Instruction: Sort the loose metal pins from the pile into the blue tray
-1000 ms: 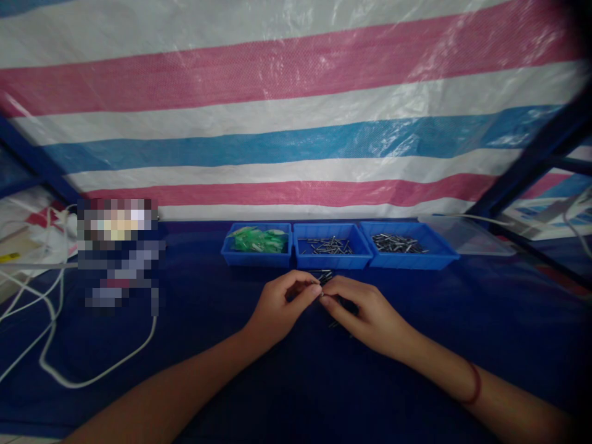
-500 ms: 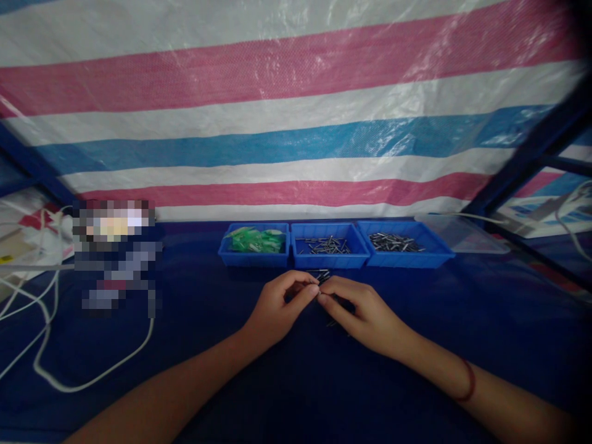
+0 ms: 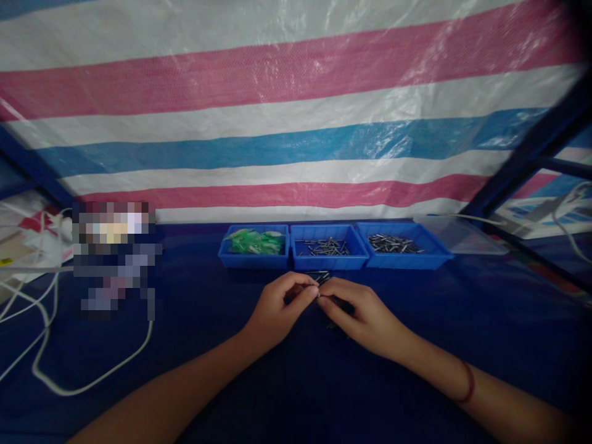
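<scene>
My left hand (image 3: 283,308) and my right hand (image 3: 365,314) meet at the fingertips over the blue tabletop (image 3: 296,382). Both are closed in a pinch, and whatever lies between the fingers is too small and hidden to name. Just behind the fingertips lie a few thin dark metal pins (image 3: 320,275), partly covered by the hands. More small dark pieces show faintly under my right hand. Beyond stand three blue bins: the left bin (image 3: 256,261) with green plastic packets (image 3: 255,240), the middle bin (image 3: 329,261) with loose metal pins (image 3: 329,246), the right bin (image 3: 409,261) with many metal pins (image 3: 393,243).
A clear plastic lid (image 3: 467,237) lies beside the right bin. White cables (image 3: 92,385) loop over the table's left side, near a blurred-out patch. A striped plastic sheet (image 3: 277,148) hangs behind, with blue frame posts (image 3: 518,148) at the sides.
</scene>
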{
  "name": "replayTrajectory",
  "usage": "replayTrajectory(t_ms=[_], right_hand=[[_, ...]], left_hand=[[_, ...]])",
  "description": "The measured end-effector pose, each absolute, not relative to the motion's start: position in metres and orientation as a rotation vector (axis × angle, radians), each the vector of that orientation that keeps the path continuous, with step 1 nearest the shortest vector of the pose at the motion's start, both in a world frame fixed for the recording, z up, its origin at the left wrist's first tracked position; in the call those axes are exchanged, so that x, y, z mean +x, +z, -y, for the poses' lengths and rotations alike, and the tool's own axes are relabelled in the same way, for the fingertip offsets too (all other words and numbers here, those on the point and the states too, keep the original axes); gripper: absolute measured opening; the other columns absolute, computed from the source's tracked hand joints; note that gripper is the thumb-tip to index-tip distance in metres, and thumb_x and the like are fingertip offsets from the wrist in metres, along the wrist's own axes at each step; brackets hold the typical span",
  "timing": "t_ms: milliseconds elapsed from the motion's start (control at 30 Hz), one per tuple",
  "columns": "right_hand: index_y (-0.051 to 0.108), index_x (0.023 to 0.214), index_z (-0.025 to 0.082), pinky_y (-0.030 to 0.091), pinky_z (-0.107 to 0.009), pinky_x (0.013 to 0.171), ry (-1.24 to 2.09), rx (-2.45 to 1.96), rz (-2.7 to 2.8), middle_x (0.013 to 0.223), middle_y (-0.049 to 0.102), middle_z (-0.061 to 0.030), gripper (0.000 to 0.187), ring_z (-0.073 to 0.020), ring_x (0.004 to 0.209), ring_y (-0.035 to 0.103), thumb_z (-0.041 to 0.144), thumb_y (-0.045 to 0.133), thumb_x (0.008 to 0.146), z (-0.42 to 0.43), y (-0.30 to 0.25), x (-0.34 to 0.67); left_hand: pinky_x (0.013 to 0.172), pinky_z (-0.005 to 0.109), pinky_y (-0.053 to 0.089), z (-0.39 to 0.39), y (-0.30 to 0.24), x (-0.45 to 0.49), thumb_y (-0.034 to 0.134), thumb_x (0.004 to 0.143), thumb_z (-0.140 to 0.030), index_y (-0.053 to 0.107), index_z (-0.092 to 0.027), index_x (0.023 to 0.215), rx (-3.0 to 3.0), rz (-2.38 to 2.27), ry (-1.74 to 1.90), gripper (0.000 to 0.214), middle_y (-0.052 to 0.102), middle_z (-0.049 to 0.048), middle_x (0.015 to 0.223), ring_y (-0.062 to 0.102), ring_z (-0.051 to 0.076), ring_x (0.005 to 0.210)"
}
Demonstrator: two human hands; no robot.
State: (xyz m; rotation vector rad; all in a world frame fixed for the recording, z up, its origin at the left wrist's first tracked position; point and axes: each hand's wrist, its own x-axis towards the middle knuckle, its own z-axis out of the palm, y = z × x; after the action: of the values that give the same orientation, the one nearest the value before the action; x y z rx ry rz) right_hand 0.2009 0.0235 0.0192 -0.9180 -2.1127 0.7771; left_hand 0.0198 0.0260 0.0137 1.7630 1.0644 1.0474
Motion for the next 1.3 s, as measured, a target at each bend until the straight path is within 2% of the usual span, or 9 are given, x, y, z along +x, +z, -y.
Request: replayTrajectory(t_ms=[267, 633, 833, 1067, 1200, 1300], right_hand=[[0.059, 0.082, 0.018, 0.041, -0.026, 0.062, 0.764, -0.94, 2.09, 0.074, 0.059, -0.002, 0.013, -0.013, 0.067, 0.053, 0.02, 0.048, 0.089, -0.024, 0.019, 0.202], [0.06, 0.081, 0.019, 0.041, -0.025, 0.059, 0.722, -0.982, 1.997, 0.071, 0.058, -0.0004, 0.006, -0.013, 0.065, 0.054, 0.019, 0.055, 0.084, -0.025, 0.014, 0.201], [0.059, 0.078, 0.019, 0.042, -0.026, 0.06, 0.684, -1.022, 1.934, 0.071, 0.058, -0.0005, 0.005, -0.0134, 0.065, 0.054, 0.02, 0.057, 0.082, -0.026, 0.016, 0.201], [0.06, 0.082, 0.02, 0.044, -0.026, 0.06, 0.654, -0.99, 1.904, 0.074, 0.059, -0.0004, 0.006, -0.0131, 0.066, 0.055, 0.023, 0.057, 0.085, -0.024, 0.022, 0.203], [0.061, 0.086, 0.021, 0.046, -0.027, 0.063, 0.616, -0.968, 1.927, 0.076, 0.061, -0.0015, 0.009, -0.0145, 0.068, 0.057, 0.027, 0.054, 0.088, -0.024, 0.025, 0.205], [0.061, 0.086, 0.021, 0.047, -0.03, 0.067, 0.491, -1.014, 1.921, 0.079, 0.063, -0.0029, 0.012, -0.0166, 0.072, 0.059, 0.029, 0.052, 0.088, -0.036, 0.031, 0.22]], left_hand=[[0.069, 0.022, 0.045, -0.026, 0.014, 0.02, 0.057, 0.087, -0.029, 0.065, -0.017, 0.095, 1.777, -1.076, 1.032, 0.017, 0.066, 0.003, 0.089, 0.059, 0.014, 0.077], [0.071, 0.023, 0.045, -0.027, 0.013, 0.019, 0.055, 0.087, -0.026, 0.065, -0.017, 0.097, 1.815, -1.066, 1.055, 0.017, 0.066, 0.0036, 0.091, 0.06, 0.014, 0.08], [0.066, 0.022, 0.045, -0.027, 0.012, 0.018, 0.056, 0.086, -0.024, 0.064, -0.017, 0.098, 1.799, -1.074, 1.063, 0.017, 0.066, 0.004, 0.09, 0.06, 0.014, 0.075], [0.066, 0.022, 0.045, -0.026, 0.014, 0.019, 0.054, 0.087, -0.027, 0.062, -0.016, 0.098, 1.798, -1.082, 1.018, 0.017, 0.066, 0.0034, 0.086, 0.06, 0.014, 0.072], [0.069, 0.024, 0.046, -0.024, 0.016, 0.02, 0.053, 0.088, -0.029, 0.062, -0.016, 0.094, 1.887, -1.121, 0.981, 0.017, 0.066, 0.0033, 0.086, 0.06, 0.015, 0.075], [0.076, 0.027, 0.046, -0.024, 0.017, 0.019, 0.052, 0.089, -0.028, 0.062, -0.018, 0.1, 2.052, -1.165, 0.968, 0.019, 0.066, 0.0043, 0.091, 0.06, 0.017, 0.082]])
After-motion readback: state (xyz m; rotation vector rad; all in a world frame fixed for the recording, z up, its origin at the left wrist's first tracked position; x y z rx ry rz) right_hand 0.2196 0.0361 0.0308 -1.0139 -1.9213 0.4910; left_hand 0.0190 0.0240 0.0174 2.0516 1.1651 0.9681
